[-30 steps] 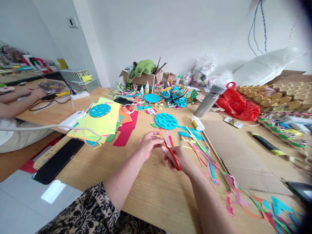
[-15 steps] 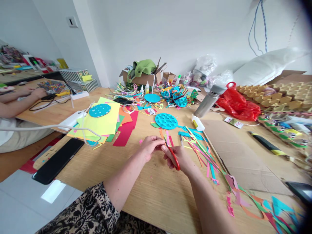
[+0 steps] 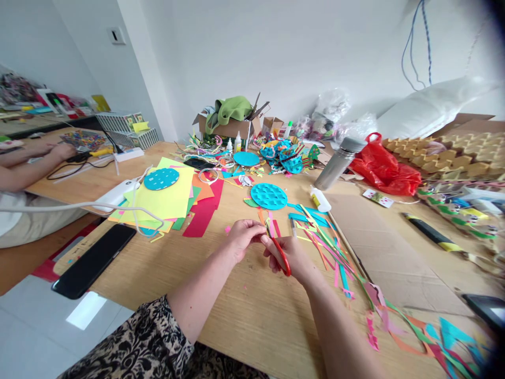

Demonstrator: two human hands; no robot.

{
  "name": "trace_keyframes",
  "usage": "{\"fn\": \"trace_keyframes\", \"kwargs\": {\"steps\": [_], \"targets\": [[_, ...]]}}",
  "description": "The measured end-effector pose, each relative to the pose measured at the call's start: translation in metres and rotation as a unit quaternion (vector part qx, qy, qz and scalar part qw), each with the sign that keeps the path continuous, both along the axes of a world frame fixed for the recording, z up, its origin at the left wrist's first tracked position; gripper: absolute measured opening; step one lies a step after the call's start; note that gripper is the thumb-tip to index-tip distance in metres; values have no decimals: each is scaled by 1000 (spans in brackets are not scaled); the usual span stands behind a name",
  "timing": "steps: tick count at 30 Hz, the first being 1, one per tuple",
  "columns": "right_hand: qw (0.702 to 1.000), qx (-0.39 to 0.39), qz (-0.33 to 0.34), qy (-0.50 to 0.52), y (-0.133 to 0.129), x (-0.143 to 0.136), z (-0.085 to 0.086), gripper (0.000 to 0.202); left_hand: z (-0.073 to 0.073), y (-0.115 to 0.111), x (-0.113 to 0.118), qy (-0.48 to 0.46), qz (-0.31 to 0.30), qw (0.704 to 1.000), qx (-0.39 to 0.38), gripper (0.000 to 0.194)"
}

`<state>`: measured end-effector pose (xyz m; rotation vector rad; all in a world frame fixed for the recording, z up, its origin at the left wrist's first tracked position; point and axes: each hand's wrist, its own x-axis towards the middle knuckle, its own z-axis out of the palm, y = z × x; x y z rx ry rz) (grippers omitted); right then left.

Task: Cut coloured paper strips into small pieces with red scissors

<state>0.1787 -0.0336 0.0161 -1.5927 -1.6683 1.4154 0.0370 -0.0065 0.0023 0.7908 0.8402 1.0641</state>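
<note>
Red-handled scissors (image 3: 282,257) are gripped in my right hand (image 3: 290,258), their blades pointing up and left. Just left of the blades, my left hand (image 3: 246,237) is closed in a pinch, with its fingertips against my right fingers; whatever it pinches is too small to make out. Both hands are above the wooden table (image 3: 236,310). Beyond them lies a blue oval (image 3: 269,196) with raised bits on it. Colourful paper strips (image 3: 327,239) are scattered to the right of my hands.
Coloured paper sheets (image 3: 173,197) and a black phone (image 3: 94,260) lie at the left. A grey bottle (image 3: 340,163), a glue bottle (image 3: 321,200), cardboard (image 3: 386,247) and a cutter (image 3: 432,231) are at the right. Another person's arm (image 3: 31,167) shows far left.
My hands and the scissors have stayed in almost the same place, with only a very slight shift at the fingers and blades.
</note>
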Motion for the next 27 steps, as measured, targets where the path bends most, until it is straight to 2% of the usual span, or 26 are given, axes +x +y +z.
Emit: {"fn": "trace_keyframes", "kwargs": {"steps": [15,27], "targets": [[1000,-10,-3,2,0,0,1,51,0,0,0,7,19,1000,-5,13],[1000,-3,5,-4,0,1,2,51,1,1,-2,17,5,1000,-2,13]]}}
